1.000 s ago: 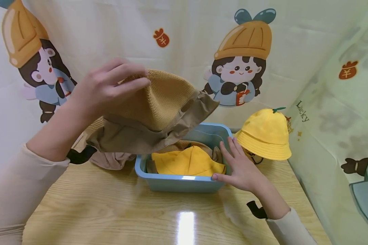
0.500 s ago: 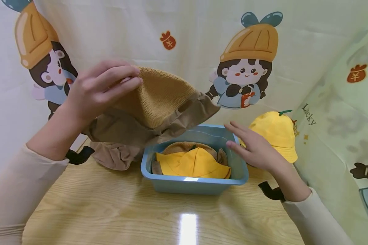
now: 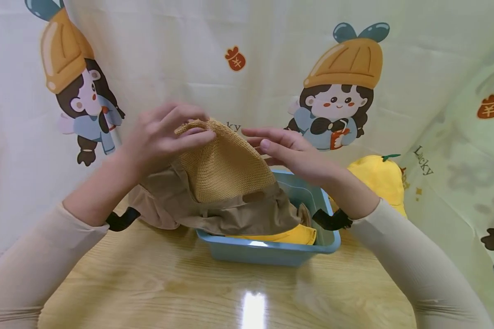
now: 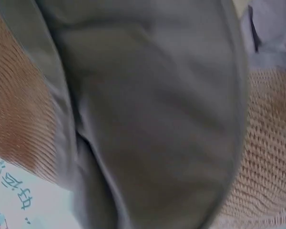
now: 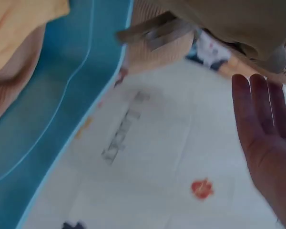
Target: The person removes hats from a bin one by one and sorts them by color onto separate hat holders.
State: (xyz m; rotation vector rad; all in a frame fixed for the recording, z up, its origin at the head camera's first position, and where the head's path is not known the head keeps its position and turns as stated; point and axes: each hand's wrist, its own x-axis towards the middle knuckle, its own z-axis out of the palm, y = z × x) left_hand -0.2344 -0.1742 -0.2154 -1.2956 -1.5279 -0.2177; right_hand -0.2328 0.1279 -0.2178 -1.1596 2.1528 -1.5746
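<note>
A tan knitted bucket hat (image 3: pixel 234 169) with a brown cloth brim hangs above the blue bin, its crown pinched at the top by my left hand (image 3: pixel 169 132). In the left wrist view the brown brim (image 4: pixel 152 114) fills most of the picture. My right hand (image 3: pixel 292 153) is raised beside the crown's right side, fingers extended toward it; the right wrist view shows the fingers (image 5: pixel 262 105) straight and holding nothing. Below, the blue plastic bin (image 3: pixel 267 251) holds a yellow hat (image 3: pixel 288 235) and a brown-brimmed hat, both mostly hidden by the raised one.
To the right of the bin stands a yellow bucket hat (image 3: pixel 374 180) with a green sprout, partly behind my right forearm. A pinkish-brown cloth hat (image 3: pixel 158 214) lies left of the bin. Printed curtains (image 3: pixel 267 82) bound the wooden table (image 3: pixel 181 283) at the back and right.
My right hand has left the bin's right rim and risen to the hat's side. The held hat has come lower and slightly right, its brim now over the bin's front.
</note>
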